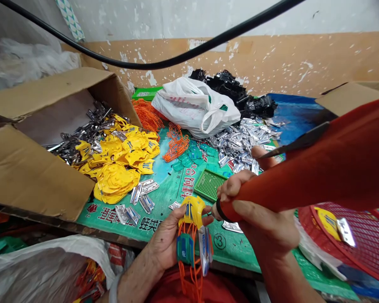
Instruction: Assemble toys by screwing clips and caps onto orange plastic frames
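Observation:
Near the front edge of the table, my left hand is closed around an assembly: a yellow plastic part on top, orange strap frames, a green piece and silver metal plates hanging below. My right hand grips a large red power screwdriver held slanted from the upper right. Its tip points left and meets the side of the yellow part, where a fingertip of my left hand also shows. Any screw there is too small to make out.
A cardboard box spills yellow and dark metal parts at left. Behind are a white bag, black parts and silver plates. A green tray lies mid-table; a red basket stands right. A black cable hangs across the top.

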The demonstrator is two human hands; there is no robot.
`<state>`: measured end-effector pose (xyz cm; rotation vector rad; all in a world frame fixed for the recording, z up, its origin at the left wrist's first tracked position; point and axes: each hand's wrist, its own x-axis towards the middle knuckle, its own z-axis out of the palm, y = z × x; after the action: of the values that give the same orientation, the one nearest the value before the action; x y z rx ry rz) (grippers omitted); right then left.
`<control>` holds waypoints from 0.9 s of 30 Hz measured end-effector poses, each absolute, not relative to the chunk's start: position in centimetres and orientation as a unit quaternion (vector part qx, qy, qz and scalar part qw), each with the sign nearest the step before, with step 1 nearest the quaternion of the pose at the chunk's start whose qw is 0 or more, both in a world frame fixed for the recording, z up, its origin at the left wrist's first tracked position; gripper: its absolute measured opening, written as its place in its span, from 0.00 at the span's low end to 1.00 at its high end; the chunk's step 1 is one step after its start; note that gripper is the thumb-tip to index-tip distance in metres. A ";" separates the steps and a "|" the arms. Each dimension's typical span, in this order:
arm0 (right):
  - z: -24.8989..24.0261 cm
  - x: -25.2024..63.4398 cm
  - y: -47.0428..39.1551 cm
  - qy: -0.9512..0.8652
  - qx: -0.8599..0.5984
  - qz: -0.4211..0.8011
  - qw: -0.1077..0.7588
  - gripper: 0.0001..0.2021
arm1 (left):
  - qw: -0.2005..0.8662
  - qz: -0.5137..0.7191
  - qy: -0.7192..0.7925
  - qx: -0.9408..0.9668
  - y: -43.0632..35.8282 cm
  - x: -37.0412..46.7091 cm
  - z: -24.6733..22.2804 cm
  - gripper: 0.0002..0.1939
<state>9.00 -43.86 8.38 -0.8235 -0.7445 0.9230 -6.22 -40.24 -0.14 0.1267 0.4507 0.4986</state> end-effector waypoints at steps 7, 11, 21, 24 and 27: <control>8.1 9.2 -44.0 -0.353 -0.365 0.411 0.757 0.13 | 0.940 0.239 0.238 0.044 -40.4 -5.9 -0.6 0.14; 8.0 9.4 -44.3 -0.370 -0.362 0.438 0.735 0.09 | 0.941 0.223 0.248 0.050 -40.4 -6.0 -0.9 0.16; 8.3 9.4 -44.2 -0.366 -0.370 0.443 0.730 0.08 | 0.937 0.221 0.266 0.040 -40.4 -5.9 -0.8 0.16; 8.3 9.3 -44.2 -0.370 -0.377 0.433 0.731 0.09 | 0.932 0.236 0.272 0.049 -40.6 -5.7 -0.8 0.13; 8.3 9.2 -44.3 -0.373 -0.380 0.440 0.723 0.08 | 0.927 0.239 0.283 0.057 -40.7 -5.5 -1.0 0.12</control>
<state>9.20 -44.26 8.31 -0.8379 -0.8234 0.9711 -5.48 -40.74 -0.96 0.1176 0.5797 0.4890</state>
